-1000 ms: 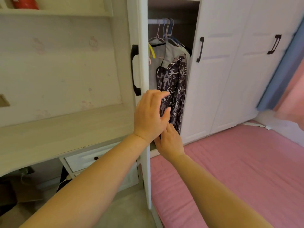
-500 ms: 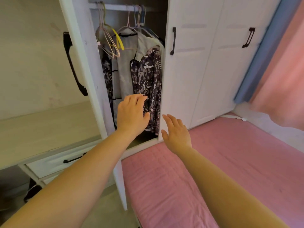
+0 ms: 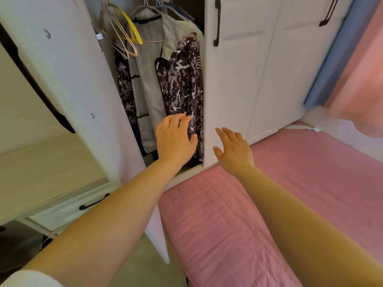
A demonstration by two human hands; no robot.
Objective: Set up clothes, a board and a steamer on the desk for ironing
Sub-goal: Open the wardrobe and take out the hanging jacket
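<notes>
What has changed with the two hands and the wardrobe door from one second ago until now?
The wardrobe door swung wider open. The right hand drew away from the patterned garment and now hangs open before the closed door. The left hand stayed on the garment; whether it grips is unclear. The clothes stayed on their hangers.
</notes>
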